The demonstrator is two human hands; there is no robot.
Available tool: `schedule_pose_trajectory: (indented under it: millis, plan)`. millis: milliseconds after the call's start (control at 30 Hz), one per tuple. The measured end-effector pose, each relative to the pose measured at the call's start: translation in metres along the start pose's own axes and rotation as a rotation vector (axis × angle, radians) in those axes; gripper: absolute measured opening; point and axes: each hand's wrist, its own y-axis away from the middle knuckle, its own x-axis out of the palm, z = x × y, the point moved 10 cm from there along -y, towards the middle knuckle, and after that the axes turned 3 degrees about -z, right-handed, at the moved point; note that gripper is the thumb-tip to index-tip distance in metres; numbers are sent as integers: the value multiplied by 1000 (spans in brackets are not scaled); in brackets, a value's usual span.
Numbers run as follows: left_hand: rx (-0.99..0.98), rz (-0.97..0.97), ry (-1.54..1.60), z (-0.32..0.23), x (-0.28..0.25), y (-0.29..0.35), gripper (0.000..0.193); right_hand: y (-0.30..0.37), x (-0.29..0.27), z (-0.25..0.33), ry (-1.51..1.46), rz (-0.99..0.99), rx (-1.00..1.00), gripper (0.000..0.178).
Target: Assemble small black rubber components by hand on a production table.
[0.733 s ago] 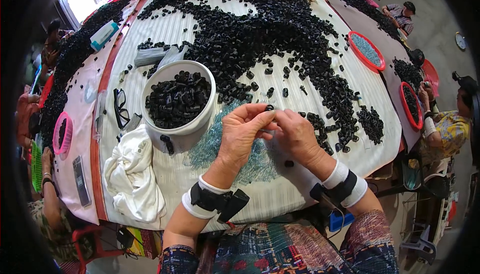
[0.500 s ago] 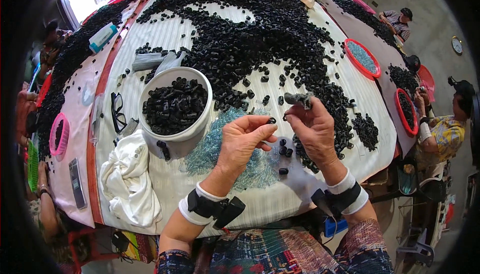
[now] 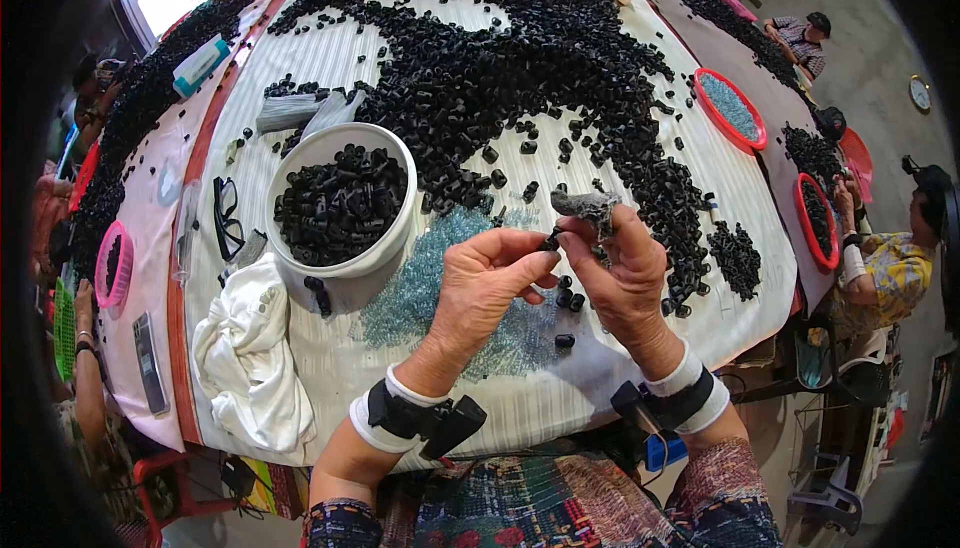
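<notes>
Just above the near part of the table, my left hand (image 3: 488, 283) pinches a small black plastic piece (image 3: 552, 241) between thumb and fingertips. My right hand (image 3: 625, 278) meets it there, its thumb and a finger closed against the same piece. A ragged grey wrap (image 3: 585, 206) covers a finger of the right hand. Whether the right fingers hold a second tiny part is hidden. Below the hands spreads a pile of clear bluish small pieces (image 3: 420, 278). A few loose black pieces (image 3: 565, 341) lie beside the right wrist.
A white bucket (image 3: 408, 198) full of black pieces stands left of the hands. Nearby are a white cloth (image 3: 255, 358), eyeglasses (image 3: 228, 218) and grey bundled strips (image 3: 290, 113). A large black heap (image 3: 500, 68) covers the far table. Red baskets (image 3: 762, 133) and other people sit around.
My right hand has moved left, closing the gap, and its fingertips now meet my left hand's at the black piece. The whole view has shifted slightly.
</notes>
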Motion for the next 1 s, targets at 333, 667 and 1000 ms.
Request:
schedule_pose_trajectory:
  millis: [333,667,1000]
  plan:
    - [-6,-9,-85,-1,1,0,19,3,-1,11,233,6,-156,16]
    - [-45,-58,-88,9,-2,2,19,5,9,26,337,140,-263,20]
    - [-22,-55,-183,6,-1,2,19,5,8,10,269,168,-163,25]
